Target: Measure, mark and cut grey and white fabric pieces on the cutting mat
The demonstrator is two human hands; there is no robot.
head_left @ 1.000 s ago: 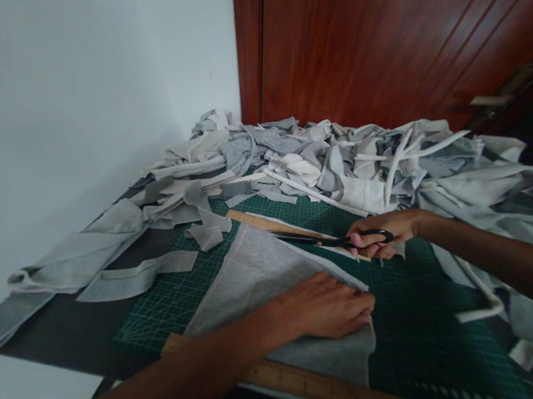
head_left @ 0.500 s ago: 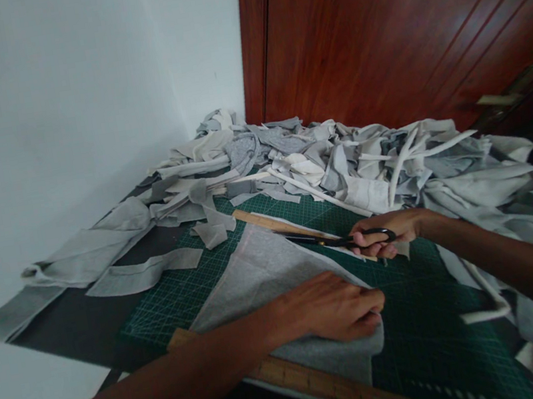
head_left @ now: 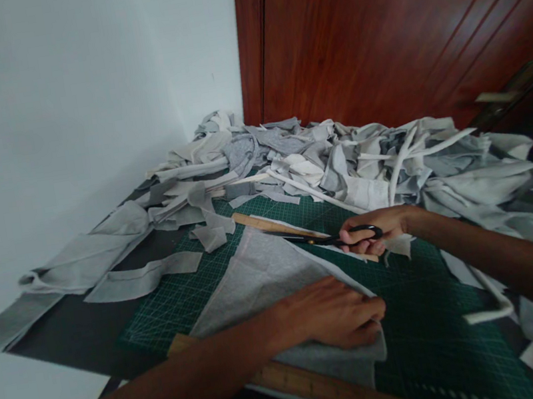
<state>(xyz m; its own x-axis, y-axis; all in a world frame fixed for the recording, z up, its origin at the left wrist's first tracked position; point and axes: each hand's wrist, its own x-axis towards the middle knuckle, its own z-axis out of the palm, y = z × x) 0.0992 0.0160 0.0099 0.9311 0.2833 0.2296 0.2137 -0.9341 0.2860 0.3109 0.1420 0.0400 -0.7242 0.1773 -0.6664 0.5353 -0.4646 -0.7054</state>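
Observation:
My right hand (head_left: 368, 235) is closed around the handles of black scissors (head_left: 311, 240). Their blades point left, along the far edge of a grey piece of fabric (head_left: 262, 267). Whether the blades are apart is hard to see. Resting on the near right part of this fabric, my left hand (head_left: 340, 312) has its fingers curled in at the fabric's edge. Its fingertips are hidden. A wooden ruler (head_left: 270, 220) lies just beyond the scissors, partly under my right hand. Beneath everything is a green cutting mat (head_left: 430, 308) with a printed grid.
Grey and white fabric scraps (head_left: 290, 155) are heaped across the back and right side. Several strips (head_left: 142, 276) lie on the left. A second wooden ruler (head_left: 320, 383) runs along the front edge. A white wall (head_left: 52, 92) and brown door (head_left: 371, 28) stand behind.
My right hand and the scissors have moved a little left along the fabric's far edge. My left hand stays in nearly the same place on the fabric.

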